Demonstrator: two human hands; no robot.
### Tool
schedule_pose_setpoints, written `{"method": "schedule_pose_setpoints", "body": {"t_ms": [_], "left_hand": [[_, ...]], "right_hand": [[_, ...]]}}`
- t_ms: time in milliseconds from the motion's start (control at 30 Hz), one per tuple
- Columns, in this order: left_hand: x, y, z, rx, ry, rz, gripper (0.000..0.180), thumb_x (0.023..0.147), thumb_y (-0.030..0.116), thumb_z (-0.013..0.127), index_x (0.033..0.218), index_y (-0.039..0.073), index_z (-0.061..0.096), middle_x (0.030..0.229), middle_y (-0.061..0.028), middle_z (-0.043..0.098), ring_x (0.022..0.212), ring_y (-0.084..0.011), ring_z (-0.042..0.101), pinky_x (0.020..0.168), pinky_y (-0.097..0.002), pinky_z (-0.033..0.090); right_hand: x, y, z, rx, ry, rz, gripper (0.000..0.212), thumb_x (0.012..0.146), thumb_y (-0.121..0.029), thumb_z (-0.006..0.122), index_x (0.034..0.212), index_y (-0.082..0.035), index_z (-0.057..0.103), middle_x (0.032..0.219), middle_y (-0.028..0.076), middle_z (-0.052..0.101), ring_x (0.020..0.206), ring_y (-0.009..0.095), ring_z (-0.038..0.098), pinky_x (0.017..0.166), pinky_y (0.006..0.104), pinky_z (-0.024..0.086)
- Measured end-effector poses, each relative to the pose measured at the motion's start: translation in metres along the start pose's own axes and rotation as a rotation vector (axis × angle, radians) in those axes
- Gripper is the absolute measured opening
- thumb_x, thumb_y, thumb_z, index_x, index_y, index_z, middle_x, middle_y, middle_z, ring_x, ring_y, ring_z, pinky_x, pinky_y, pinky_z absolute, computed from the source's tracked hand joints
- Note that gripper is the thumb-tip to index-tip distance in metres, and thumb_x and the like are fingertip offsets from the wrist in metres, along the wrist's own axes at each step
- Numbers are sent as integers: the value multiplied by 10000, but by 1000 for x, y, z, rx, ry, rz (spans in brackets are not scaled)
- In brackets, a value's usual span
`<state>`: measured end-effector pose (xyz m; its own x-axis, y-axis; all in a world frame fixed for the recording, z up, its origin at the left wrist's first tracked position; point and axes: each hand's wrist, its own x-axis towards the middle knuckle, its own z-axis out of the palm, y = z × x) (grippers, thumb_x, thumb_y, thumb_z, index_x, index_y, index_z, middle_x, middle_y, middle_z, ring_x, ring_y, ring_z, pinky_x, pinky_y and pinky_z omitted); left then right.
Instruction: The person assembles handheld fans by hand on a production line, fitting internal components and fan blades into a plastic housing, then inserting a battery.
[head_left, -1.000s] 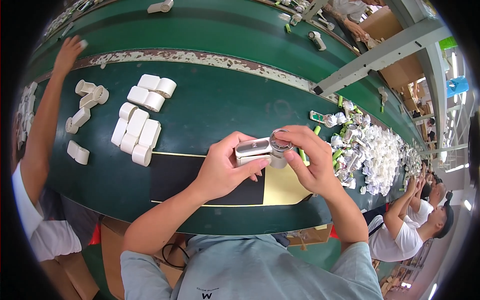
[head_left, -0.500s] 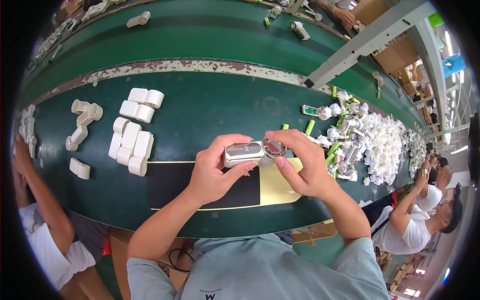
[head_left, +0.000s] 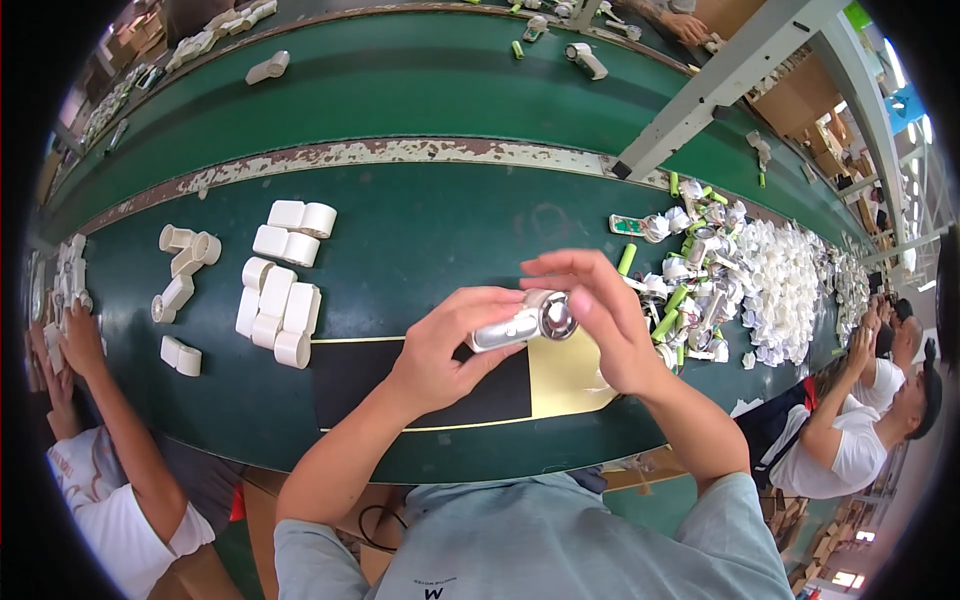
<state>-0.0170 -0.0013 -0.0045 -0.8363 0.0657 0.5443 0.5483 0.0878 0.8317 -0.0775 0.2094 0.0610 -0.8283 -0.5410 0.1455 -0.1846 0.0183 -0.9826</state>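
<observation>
My left hand is closed around a small white handheld device with a round silver end, held above the mat. The device's body lies between my left thumb and fingers, with the shiny end pointing right. Beside that end is my right hand, fingers parted and arched over it. Its thumb is close to the silver rim; whether it touches cannot be made out. Below lies a black and yellow mat. White plastic housings stand grouped to the left, with several more farther left.
To the right is a heap of white parts mixed with green cylindrical cells. A grey metal post rises at the back right. Beyond the ledge runs a green belt carrying loose devices. Co-workers sit at both sides.
The device has turned, so its round silver end now faces up. My right fingers have come away from that end and spread. The view has shifted slightly.
</observation>
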Motion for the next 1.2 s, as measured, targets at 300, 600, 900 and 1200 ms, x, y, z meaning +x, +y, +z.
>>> {"method": "schedule_pose_setpoints", "body": {"t_ms": [300, 600, 900, 1200], "left_hand": [[-11, 5, 11, -143, -20, -281, 581, 869, 194, 853, 1338, 26, 553, 1222, -160, 641, 991, -240, 710, 863, -333, 581], [-11, 10, 7, 195, 9, 50, 512, 795, 227, 903, 1175, -1, 647, 824, -90, 707, 612, -200, 678, 559, -322, 533], [-12, 14, 10, 188, 53, 65, 509, 787, 212, 909, 1174, -23, 676, 836, -105, 714, 615, -196, 687, 557, -310, 548], [-11, 17, 2, -208, -12, -425, 354, 972, 309, 746, 1101, -19, 720, 753, -78, 701, 570, -101, 636, 501, -249, 478]], "right_hand": [[11, -1, 17, -558, 93, -331, 162, 992, -89, 609, 907, 15, 699, 835, 105, 685, 703, 180, 637, 633, 299, 487], [9, 5, 31, -461, 211, -290, 252, 993, -90, 609, 782, 9, 704, 657, 90, 599, 552, 177, 547, 510, 316, 396], [9, 1, 32, -466, 236, -300, 363, 1034, -87, 521, 735, 17, 700, 595, 94, 555, 488, 182, 506, 473, 329, 359], [8, -7, 29, -374, 150, -96, 318, 1060, -154, 475, 950, 27, 713, 712, 108, 630, 554, 211, 572, 524, 317, 432]]}}
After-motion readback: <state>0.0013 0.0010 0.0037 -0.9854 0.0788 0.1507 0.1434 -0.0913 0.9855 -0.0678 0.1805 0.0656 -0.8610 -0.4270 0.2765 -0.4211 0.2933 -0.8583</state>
